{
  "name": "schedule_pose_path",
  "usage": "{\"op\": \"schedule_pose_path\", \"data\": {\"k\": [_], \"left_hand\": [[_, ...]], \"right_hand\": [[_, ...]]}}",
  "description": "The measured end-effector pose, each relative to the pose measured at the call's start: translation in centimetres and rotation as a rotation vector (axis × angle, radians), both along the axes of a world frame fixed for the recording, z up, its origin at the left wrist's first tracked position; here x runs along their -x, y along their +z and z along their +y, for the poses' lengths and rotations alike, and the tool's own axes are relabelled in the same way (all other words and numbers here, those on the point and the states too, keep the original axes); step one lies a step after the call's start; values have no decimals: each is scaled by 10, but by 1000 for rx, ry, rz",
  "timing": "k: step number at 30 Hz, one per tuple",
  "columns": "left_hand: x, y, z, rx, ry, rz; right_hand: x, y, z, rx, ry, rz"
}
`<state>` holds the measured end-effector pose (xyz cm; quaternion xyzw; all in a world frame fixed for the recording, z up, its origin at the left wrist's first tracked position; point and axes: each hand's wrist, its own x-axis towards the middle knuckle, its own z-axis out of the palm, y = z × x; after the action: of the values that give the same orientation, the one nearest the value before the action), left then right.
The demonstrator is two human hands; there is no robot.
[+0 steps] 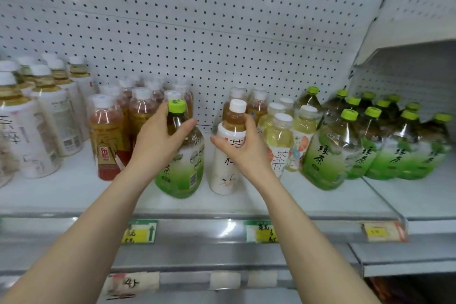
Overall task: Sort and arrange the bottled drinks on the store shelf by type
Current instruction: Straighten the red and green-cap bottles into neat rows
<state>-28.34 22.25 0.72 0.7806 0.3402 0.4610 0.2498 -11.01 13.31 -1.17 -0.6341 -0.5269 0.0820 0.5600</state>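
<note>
My left hand (pixel 158 140) grips the neck of a green-capped green tea bottle (pixel 183 173) standing at the shelf's middle front. My right hand (pixel 243 148) wraps around a white-labelled tea bottle (pixel 223 173) with a white cap, just to its right. Both bottles rest upright on the white shelf (pixel 74 192). Red-labelled tea bottles (pixel 108 145) stand to the left. Pale yellow tea bottles (pixel 280 140) stand to the right. A group of green tea bottles (pixel 328 153) fills the far right.
Tall white-labelled bottles (pixel 44 128) crowd the far left. A pegboard wall (pixel 197 20) backs the shelf. Price tags (pixel 139 231) line the shelf's front rail. A gap of bare shelf lies behind the two held bottles.
</note>
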Motion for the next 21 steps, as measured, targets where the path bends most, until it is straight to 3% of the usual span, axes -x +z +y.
{"op": "schedule_pose_path", "data": {"k": [6,9,12,14,16,19,21], "left_hand": [[3,0,0,-31,0,75],[-8,4,-18,-338,210,7],[-47,10,-39,-493,73,-70],[-86,13,-38,-332,-39,-51],[-127,14,-22,-53,-75,-70],[-176,12,17,324,20,-63],[-196,7,42,441,73,-30]], "right_hand": [[-8,2,-40,-210,-97,67],[-18,9,-66,-302,-141,125],[-32,16,-82,-331,-160,147],[-44,20,-89,-320,-142,123],[-59,24,-92,-299,-123,93],[-83,27,-92,-228,-85,91],[-97,25,-90,-187,-66,85]]}}
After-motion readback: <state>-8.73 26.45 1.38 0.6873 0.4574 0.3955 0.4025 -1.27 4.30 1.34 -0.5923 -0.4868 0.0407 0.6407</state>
